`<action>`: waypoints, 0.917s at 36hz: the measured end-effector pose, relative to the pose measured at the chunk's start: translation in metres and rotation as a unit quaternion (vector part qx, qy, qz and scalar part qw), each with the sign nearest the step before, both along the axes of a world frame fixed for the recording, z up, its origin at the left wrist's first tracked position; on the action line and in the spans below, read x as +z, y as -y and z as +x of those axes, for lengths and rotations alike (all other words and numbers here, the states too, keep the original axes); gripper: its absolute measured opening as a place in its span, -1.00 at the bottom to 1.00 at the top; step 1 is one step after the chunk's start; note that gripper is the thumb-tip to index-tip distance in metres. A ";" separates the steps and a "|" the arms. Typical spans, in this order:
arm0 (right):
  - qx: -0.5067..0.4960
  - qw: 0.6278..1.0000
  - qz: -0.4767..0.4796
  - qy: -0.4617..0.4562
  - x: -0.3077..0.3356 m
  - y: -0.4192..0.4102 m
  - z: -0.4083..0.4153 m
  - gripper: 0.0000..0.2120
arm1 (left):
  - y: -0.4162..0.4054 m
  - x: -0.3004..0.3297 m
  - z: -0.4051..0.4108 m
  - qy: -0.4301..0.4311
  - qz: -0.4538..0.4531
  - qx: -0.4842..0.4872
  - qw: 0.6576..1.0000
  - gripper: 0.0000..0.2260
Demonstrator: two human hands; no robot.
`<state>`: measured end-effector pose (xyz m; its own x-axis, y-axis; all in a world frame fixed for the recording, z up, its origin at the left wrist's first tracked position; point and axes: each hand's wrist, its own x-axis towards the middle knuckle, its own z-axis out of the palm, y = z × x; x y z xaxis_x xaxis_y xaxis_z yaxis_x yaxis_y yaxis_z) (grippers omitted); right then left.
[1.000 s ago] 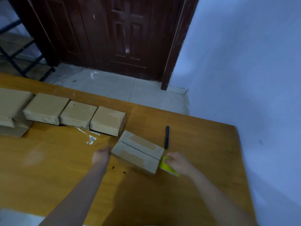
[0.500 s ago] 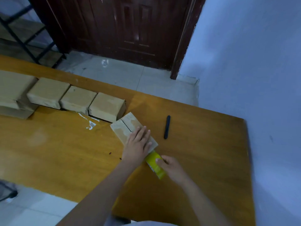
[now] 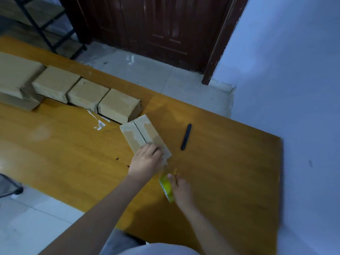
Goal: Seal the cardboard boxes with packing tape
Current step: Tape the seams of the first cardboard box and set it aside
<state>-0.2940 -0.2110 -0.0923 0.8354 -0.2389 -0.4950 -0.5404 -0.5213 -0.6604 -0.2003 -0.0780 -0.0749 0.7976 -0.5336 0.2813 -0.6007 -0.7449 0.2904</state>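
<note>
Cardboard is seen across the far left of a wooden table (image 3: 230, 172), where a row of closed boxes (image 3: 86, 92) is lined up side by side, their contents hidden. A further small cardboard box (image 3: 141, 133) is set at an angle near the middle of the table, its far corner just beside the last box of the row; its two top flaps are closed, a dark seam is visible between them, and nothing of its inside can be seen. The near end of this box is pressed by the left hand (image 3: 147, 161), whose fingers are laid on the top and appear bent at the tips. A yellow roll of packing tape (image 3: 166, 187) is gripped by the right hand (image 3: 181, 188) just nearer than the box, with the thumb over the roll. A short clear strip appears to be stretched from the roll to the near end of the box, though blur makes this uncertain. A black pen-like object (image 3: 186, 136) is lying to the right of the box, apart from it.
</note>
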 end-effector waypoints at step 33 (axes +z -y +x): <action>-0.002 0.997 -0.066 -0.028 -0.012 0.105 0.087 -0.82 | -0.006 -0.012 -0.036 -0.091 0.135 0.050 0.985 -0.18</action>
